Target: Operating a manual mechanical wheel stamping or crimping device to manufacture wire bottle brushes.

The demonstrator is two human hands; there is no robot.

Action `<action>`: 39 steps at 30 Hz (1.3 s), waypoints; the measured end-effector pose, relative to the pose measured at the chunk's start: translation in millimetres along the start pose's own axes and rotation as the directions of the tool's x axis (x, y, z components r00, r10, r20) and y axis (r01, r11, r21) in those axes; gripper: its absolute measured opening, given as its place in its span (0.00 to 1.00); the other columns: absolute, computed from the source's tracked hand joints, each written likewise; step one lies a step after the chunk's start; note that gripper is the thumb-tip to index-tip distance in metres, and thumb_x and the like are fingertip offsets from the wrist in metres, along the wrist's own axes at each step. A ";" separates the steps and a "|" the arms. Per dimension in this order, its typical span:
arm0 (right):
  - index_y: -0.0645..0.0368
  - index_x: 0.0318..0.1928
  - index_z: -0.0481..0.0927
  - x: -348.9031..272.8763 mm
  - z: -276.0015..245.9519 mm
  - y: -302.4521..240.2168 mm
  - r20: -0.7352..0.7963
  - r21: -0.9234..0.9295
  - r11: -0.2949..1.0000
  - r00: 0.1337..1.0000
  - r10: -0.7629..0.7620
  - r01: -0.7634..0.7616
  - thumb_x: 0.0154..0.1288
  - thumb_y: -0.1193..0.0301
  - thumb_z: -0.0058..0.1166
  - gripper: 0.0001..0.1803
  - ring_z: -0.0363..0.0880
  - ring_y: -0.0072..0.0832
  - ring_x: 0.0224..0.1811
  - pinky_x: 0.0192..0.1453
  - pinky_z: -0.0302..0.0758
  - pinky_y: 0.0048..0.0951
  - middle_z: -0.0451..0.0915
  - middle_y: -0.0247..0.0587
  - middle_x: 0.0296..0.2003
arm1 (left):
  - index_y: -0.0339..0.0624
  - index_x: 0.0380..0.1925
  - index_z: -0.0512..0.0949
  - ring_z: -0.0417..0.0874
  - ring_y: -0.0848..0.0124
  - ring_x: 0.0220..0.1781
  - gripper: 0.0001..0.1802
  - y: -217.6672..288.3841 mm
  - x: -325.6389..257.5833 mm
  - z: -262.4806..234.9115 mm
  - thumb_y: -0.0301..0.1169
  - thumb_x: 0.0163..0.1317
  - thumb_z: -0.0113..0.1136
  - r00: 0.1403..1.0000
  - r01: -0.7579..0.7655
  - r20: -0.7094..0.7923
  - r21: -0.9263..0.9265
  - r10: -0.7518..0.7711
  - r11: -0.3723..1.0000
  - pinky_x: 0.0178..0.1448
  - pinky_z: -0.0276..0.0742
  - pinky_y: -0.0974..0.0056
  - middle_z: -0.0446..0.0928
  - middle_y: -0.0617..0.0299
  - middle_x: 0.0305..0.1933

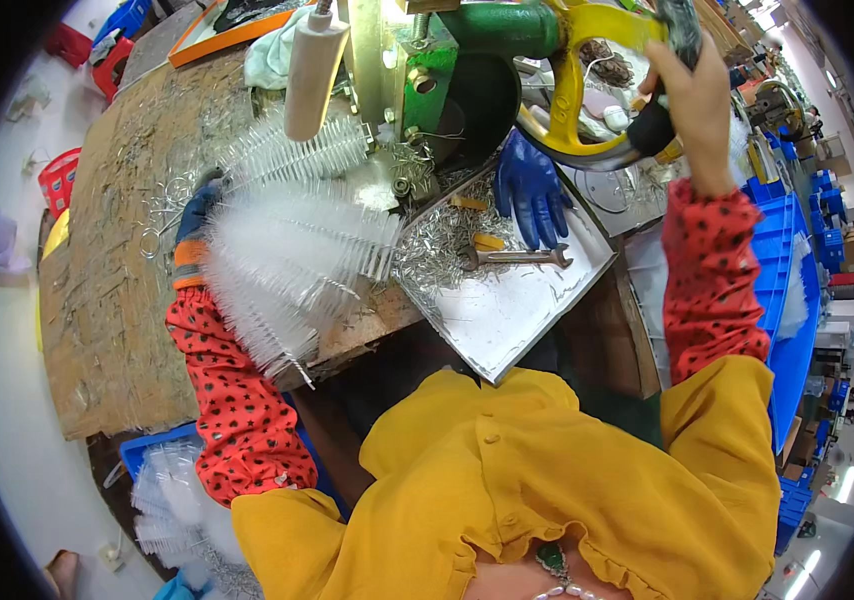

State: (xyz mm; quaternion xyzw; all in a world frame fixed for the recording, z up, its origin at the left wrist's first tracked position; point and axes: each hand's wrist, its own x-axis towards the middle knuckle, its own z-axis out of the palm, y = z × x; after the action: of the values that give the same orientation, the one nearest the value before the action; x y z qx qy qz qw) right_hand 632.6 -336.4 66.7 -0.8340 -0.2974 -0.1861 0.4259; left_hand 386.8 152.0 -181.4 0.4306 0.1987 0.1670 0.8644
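Note:
My left hand (pixel 199 212), in a blue and orange glove, is closed at the wire ends of several white-bristled bottle brushes. One brush (pixel 297 158) reaches toward the green press (pixel 434 85); the others (pixel 287 250) fan out over the bench edge, partly hiding my fingers. Wire loops stick out beside the glove. Up at the right, my bare right hand (pixel 695 105) grips the dark part of the rim of a yellow handwheel (pixel 569 95), which joins the press by a green shaft. A white cylinder (pixel 315 80) hangs in front of the press.
A white-lined tray (pixel 507 325) holds metal bits, an open-end wrench (pixel 517 257) and a blue glove (pixel 530 190). The worn wooden bench (pixel 117 280) spreads left. Blue crates (pixel 777 270) stand at the right; more brushes (pixel 172 495) fill a bin below left.

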 end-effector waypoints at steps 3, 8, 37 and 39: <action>0.63 0.35 0.72 43.0 -6.4 -30.5 0.102 -0.137 0.988 0.993 -0.058 0.072 0.60 0.69 0.55 0.10 0.74 0.24 0.21 0.27 0.71 0.25 0.74 0.37 0.21 | 0.40 0.57 0.71 0.77 0.68 0.51 0.20 0.0 2.7 5.7 0.30 0.65 0.54 0.999 -0.014 0.030 0.059 0.012 0.998 0.58 0.72 0.64 0.77 0.60 0.52; 0.63 0.37 0.72 93.9 -10.6 -32.9 0.293 -0.186 0.962 0.946 -0.141 0.201 0.60 0.70 0.56 0.10 0.74 0.22 0.22 0.28 0.71 0.23 0.74 0.36 0.22 | 0.39 0.58 0.70 0.77 0.68 0.52 0.21 5.1 2.0 15.5 0.30 0.65 0.54 0.998 -0.032 -0.054 0.141 0.040 0.989 0.59 0.72 0.63 0.76 0.59 0.54; 0.63 0.45 0.71 -31.2 27.5 -9.0 -0.125 0.194 0.981 0.992 0.013 0.012 0.61 0.66 0.59 0.18 0.77 0.19 0.23 0.27 0.72 0.21 0.77 0.35 0.23 | 0.40 0.59 0.70 0.79 0.72 0.39 0.28 4.4 -33.1 8.2 0.46 0.66 0.55 0.999 0.019 0.039 0.236 -0.030 0.972 0.43 0.77 0.65 0.78 0.62 0.44; 0.64 0.46 0.69 -65.4 57.7 -14.9 -0.336 0.384 0.920 0.940 0.059 0.079 0.61 0.68 0.59 0.18 0.78 0.19 0.24 0.28 0.73 0.21 0.78 0.36 0.23 | 0.38 0.59 0.70 0.79 0.73 0.41 0.28 -1.1 -32.5 17.1 0.46 0.66 0.55 0.998 0.015 -0.065 0.234 0.000 0.972 0.45 0.77 0.66 0.78 0.62 0.47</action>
State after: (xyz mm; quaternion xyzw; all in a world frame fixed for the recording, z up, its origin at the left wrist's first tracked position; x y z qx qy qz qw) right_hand 576.8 -304.2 6.0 -0.6853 -0.2545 -0.2667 0.6280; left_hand 367.2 124.8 -166.4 0.5232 0.2464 0.1530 0.8013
